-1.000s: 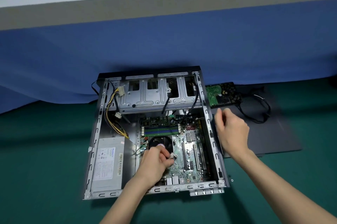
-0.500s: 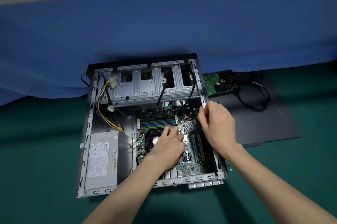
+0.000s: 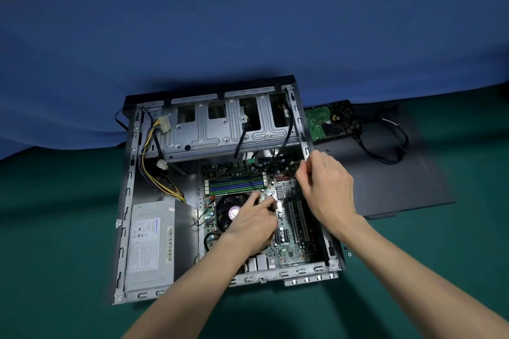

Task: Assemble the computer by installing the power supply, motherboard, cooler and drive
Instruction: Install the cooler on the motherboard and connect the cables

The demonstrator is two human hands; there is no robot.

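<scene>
Your left fingers point(image 3: 263, 199) are straight now, lying flat on the motherboard point(image 3: 289, 245) just right of the cooler point(image 3: 227, 210). A second ago they were curled on top of the fan. Left hand point(image 3: 252, 221) holds nothing visible.

Right fingers point(image 3: 303, 174) are curled together like a pinch at the board's far right corner, close against the case point(image 3: 127, 195) wall. Whether anything is between them, can't tell. Right hand point(image 3: 329, 187) was out over the side panel point(image 3: 399, 187) a second ago and is now inside the case.

My read: you've let go of the cooler and both hands have moved on to a fixing or connector at that corner.

Power supply point(image 3: 150, 245) sits in the near-left bay, board and cooler in place. Drive point(image 3: 327, 123) lies outside on the side panel, just beside the case, so it's not yet installed.
</scene>
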